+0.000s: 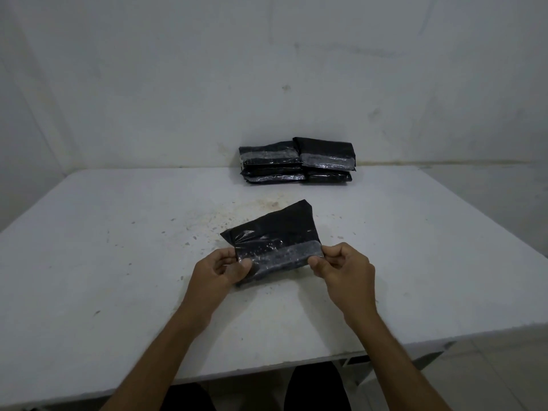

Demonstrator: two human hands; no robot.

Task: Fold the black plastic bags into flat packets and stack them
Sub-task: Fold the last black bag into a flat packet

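Note:
A black plastic bag [274, 235], folded to a flat rectangle with a grey strip along its near edge, is held just above the middle of the white table [118, 247]. My left hand [221, 269] pinches its near left corner and my right hand [344, 269] pinches its near right corner. The far corner of the bag points away from me. At the back of the table, against the wall, stand two side-by-side stacks of folded black packets [296, 161], each several high.
The white wall [267, 69] rises right behind the stacks. The table's near edge [267, 370] runs across the bottom, with my dark-clothed legs under it. A tiled floor [504, 366] shows at the right.

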